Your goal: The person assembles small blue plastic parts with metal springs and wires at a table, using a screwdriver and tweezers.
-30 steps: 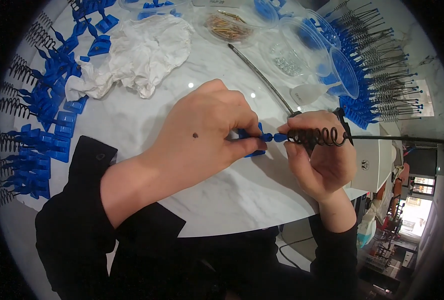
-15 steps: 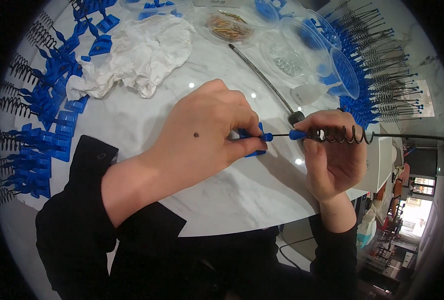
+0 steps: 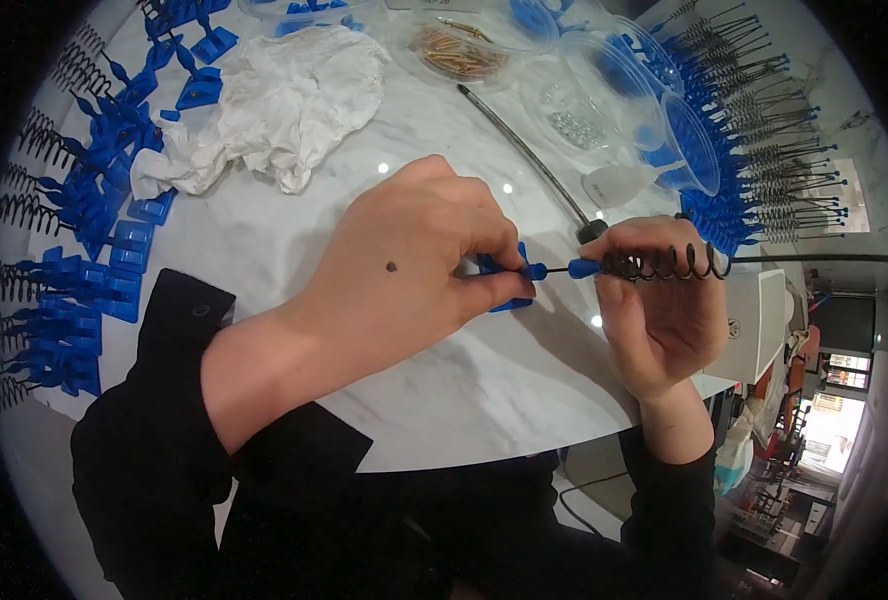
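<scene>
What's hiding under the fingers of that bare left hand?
A blue plastic piece pokes out past the bare left hand. The rest is covered, so its whole shape can't be seen.

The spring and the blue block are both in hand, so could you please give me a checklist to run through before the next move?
1. Blue block pinched in left hand: ok.
2. Spring gripped by right hand: ok.
3. Blue sleeve against block: not ok; thin rod bridges a gap.
4. Screwdriver clear of right hand: cannot tell; its handle is partly hidden.
5. White cloth away from both hands: ok.
</scene>
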Available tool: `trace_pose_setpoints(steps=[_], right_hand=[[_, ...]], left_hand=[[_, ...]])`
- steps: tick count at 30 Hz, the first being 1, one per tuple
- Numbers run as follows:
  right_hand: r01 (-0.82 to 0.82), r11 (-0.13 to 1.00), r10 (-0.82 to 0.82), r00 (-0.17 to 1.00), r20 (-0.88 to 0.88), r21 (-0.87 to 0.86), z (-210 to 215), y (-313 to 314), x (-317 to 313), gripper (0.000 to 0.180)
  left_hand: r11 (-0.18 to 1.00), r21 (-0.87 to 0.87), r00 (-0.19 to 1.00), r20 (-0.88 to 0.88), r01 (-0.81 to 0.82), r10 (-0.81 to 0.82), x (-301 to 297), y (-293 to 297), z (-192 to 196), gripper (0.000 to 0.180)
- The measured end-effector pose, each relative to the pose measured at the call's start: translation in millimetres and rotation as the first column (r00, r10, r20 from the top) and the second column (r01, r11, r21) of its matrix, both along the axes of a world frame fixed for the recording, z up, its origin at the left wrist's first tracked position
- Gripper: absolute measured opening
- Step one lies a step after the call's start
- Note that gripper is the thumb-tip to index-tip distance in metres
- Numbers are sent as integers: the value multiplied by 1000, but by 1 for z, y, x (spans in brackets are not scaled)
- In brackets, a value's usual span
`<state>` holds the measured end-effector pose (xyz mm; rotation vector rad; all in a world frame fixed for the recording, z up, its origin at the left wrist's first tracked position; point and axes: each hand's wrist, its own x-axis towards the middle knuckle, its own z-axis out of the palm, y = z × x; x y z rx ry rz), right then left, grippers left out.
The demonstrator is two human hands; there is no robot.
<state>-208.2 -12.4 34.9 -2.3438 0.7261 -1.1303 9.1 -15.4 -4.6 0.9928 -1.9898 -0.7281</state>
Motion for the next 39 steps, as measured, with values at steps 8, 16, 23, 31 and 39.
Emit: trace_pose_setpoints(steps=[8,16,23,31,39], right_hand=[[51,998,-51,999,13,-24,-2,2,9,29],[52,998,-51,998,31,-34,-5,-1,12,25],[36,997,-34,999,29,-73,-3,-2,12,25],[-19,1000,18,994,-105,-3,1,2,5,32],[-21,1000,20,996,85,12,-7,1,0,49]], left_hand=[[1000,-4,1000,-22,12,-12,0,0,-2,13],[1000,-17,999,-32,-6,5,0,0,-2,14],[1000,-31,1000,-17,-1,1,0,0,-2,14],[1000,-12,1000,-6,-6,6,1,1,-1,14],[1000,-2,1000,-7,-4,3,0,0,0,13]])
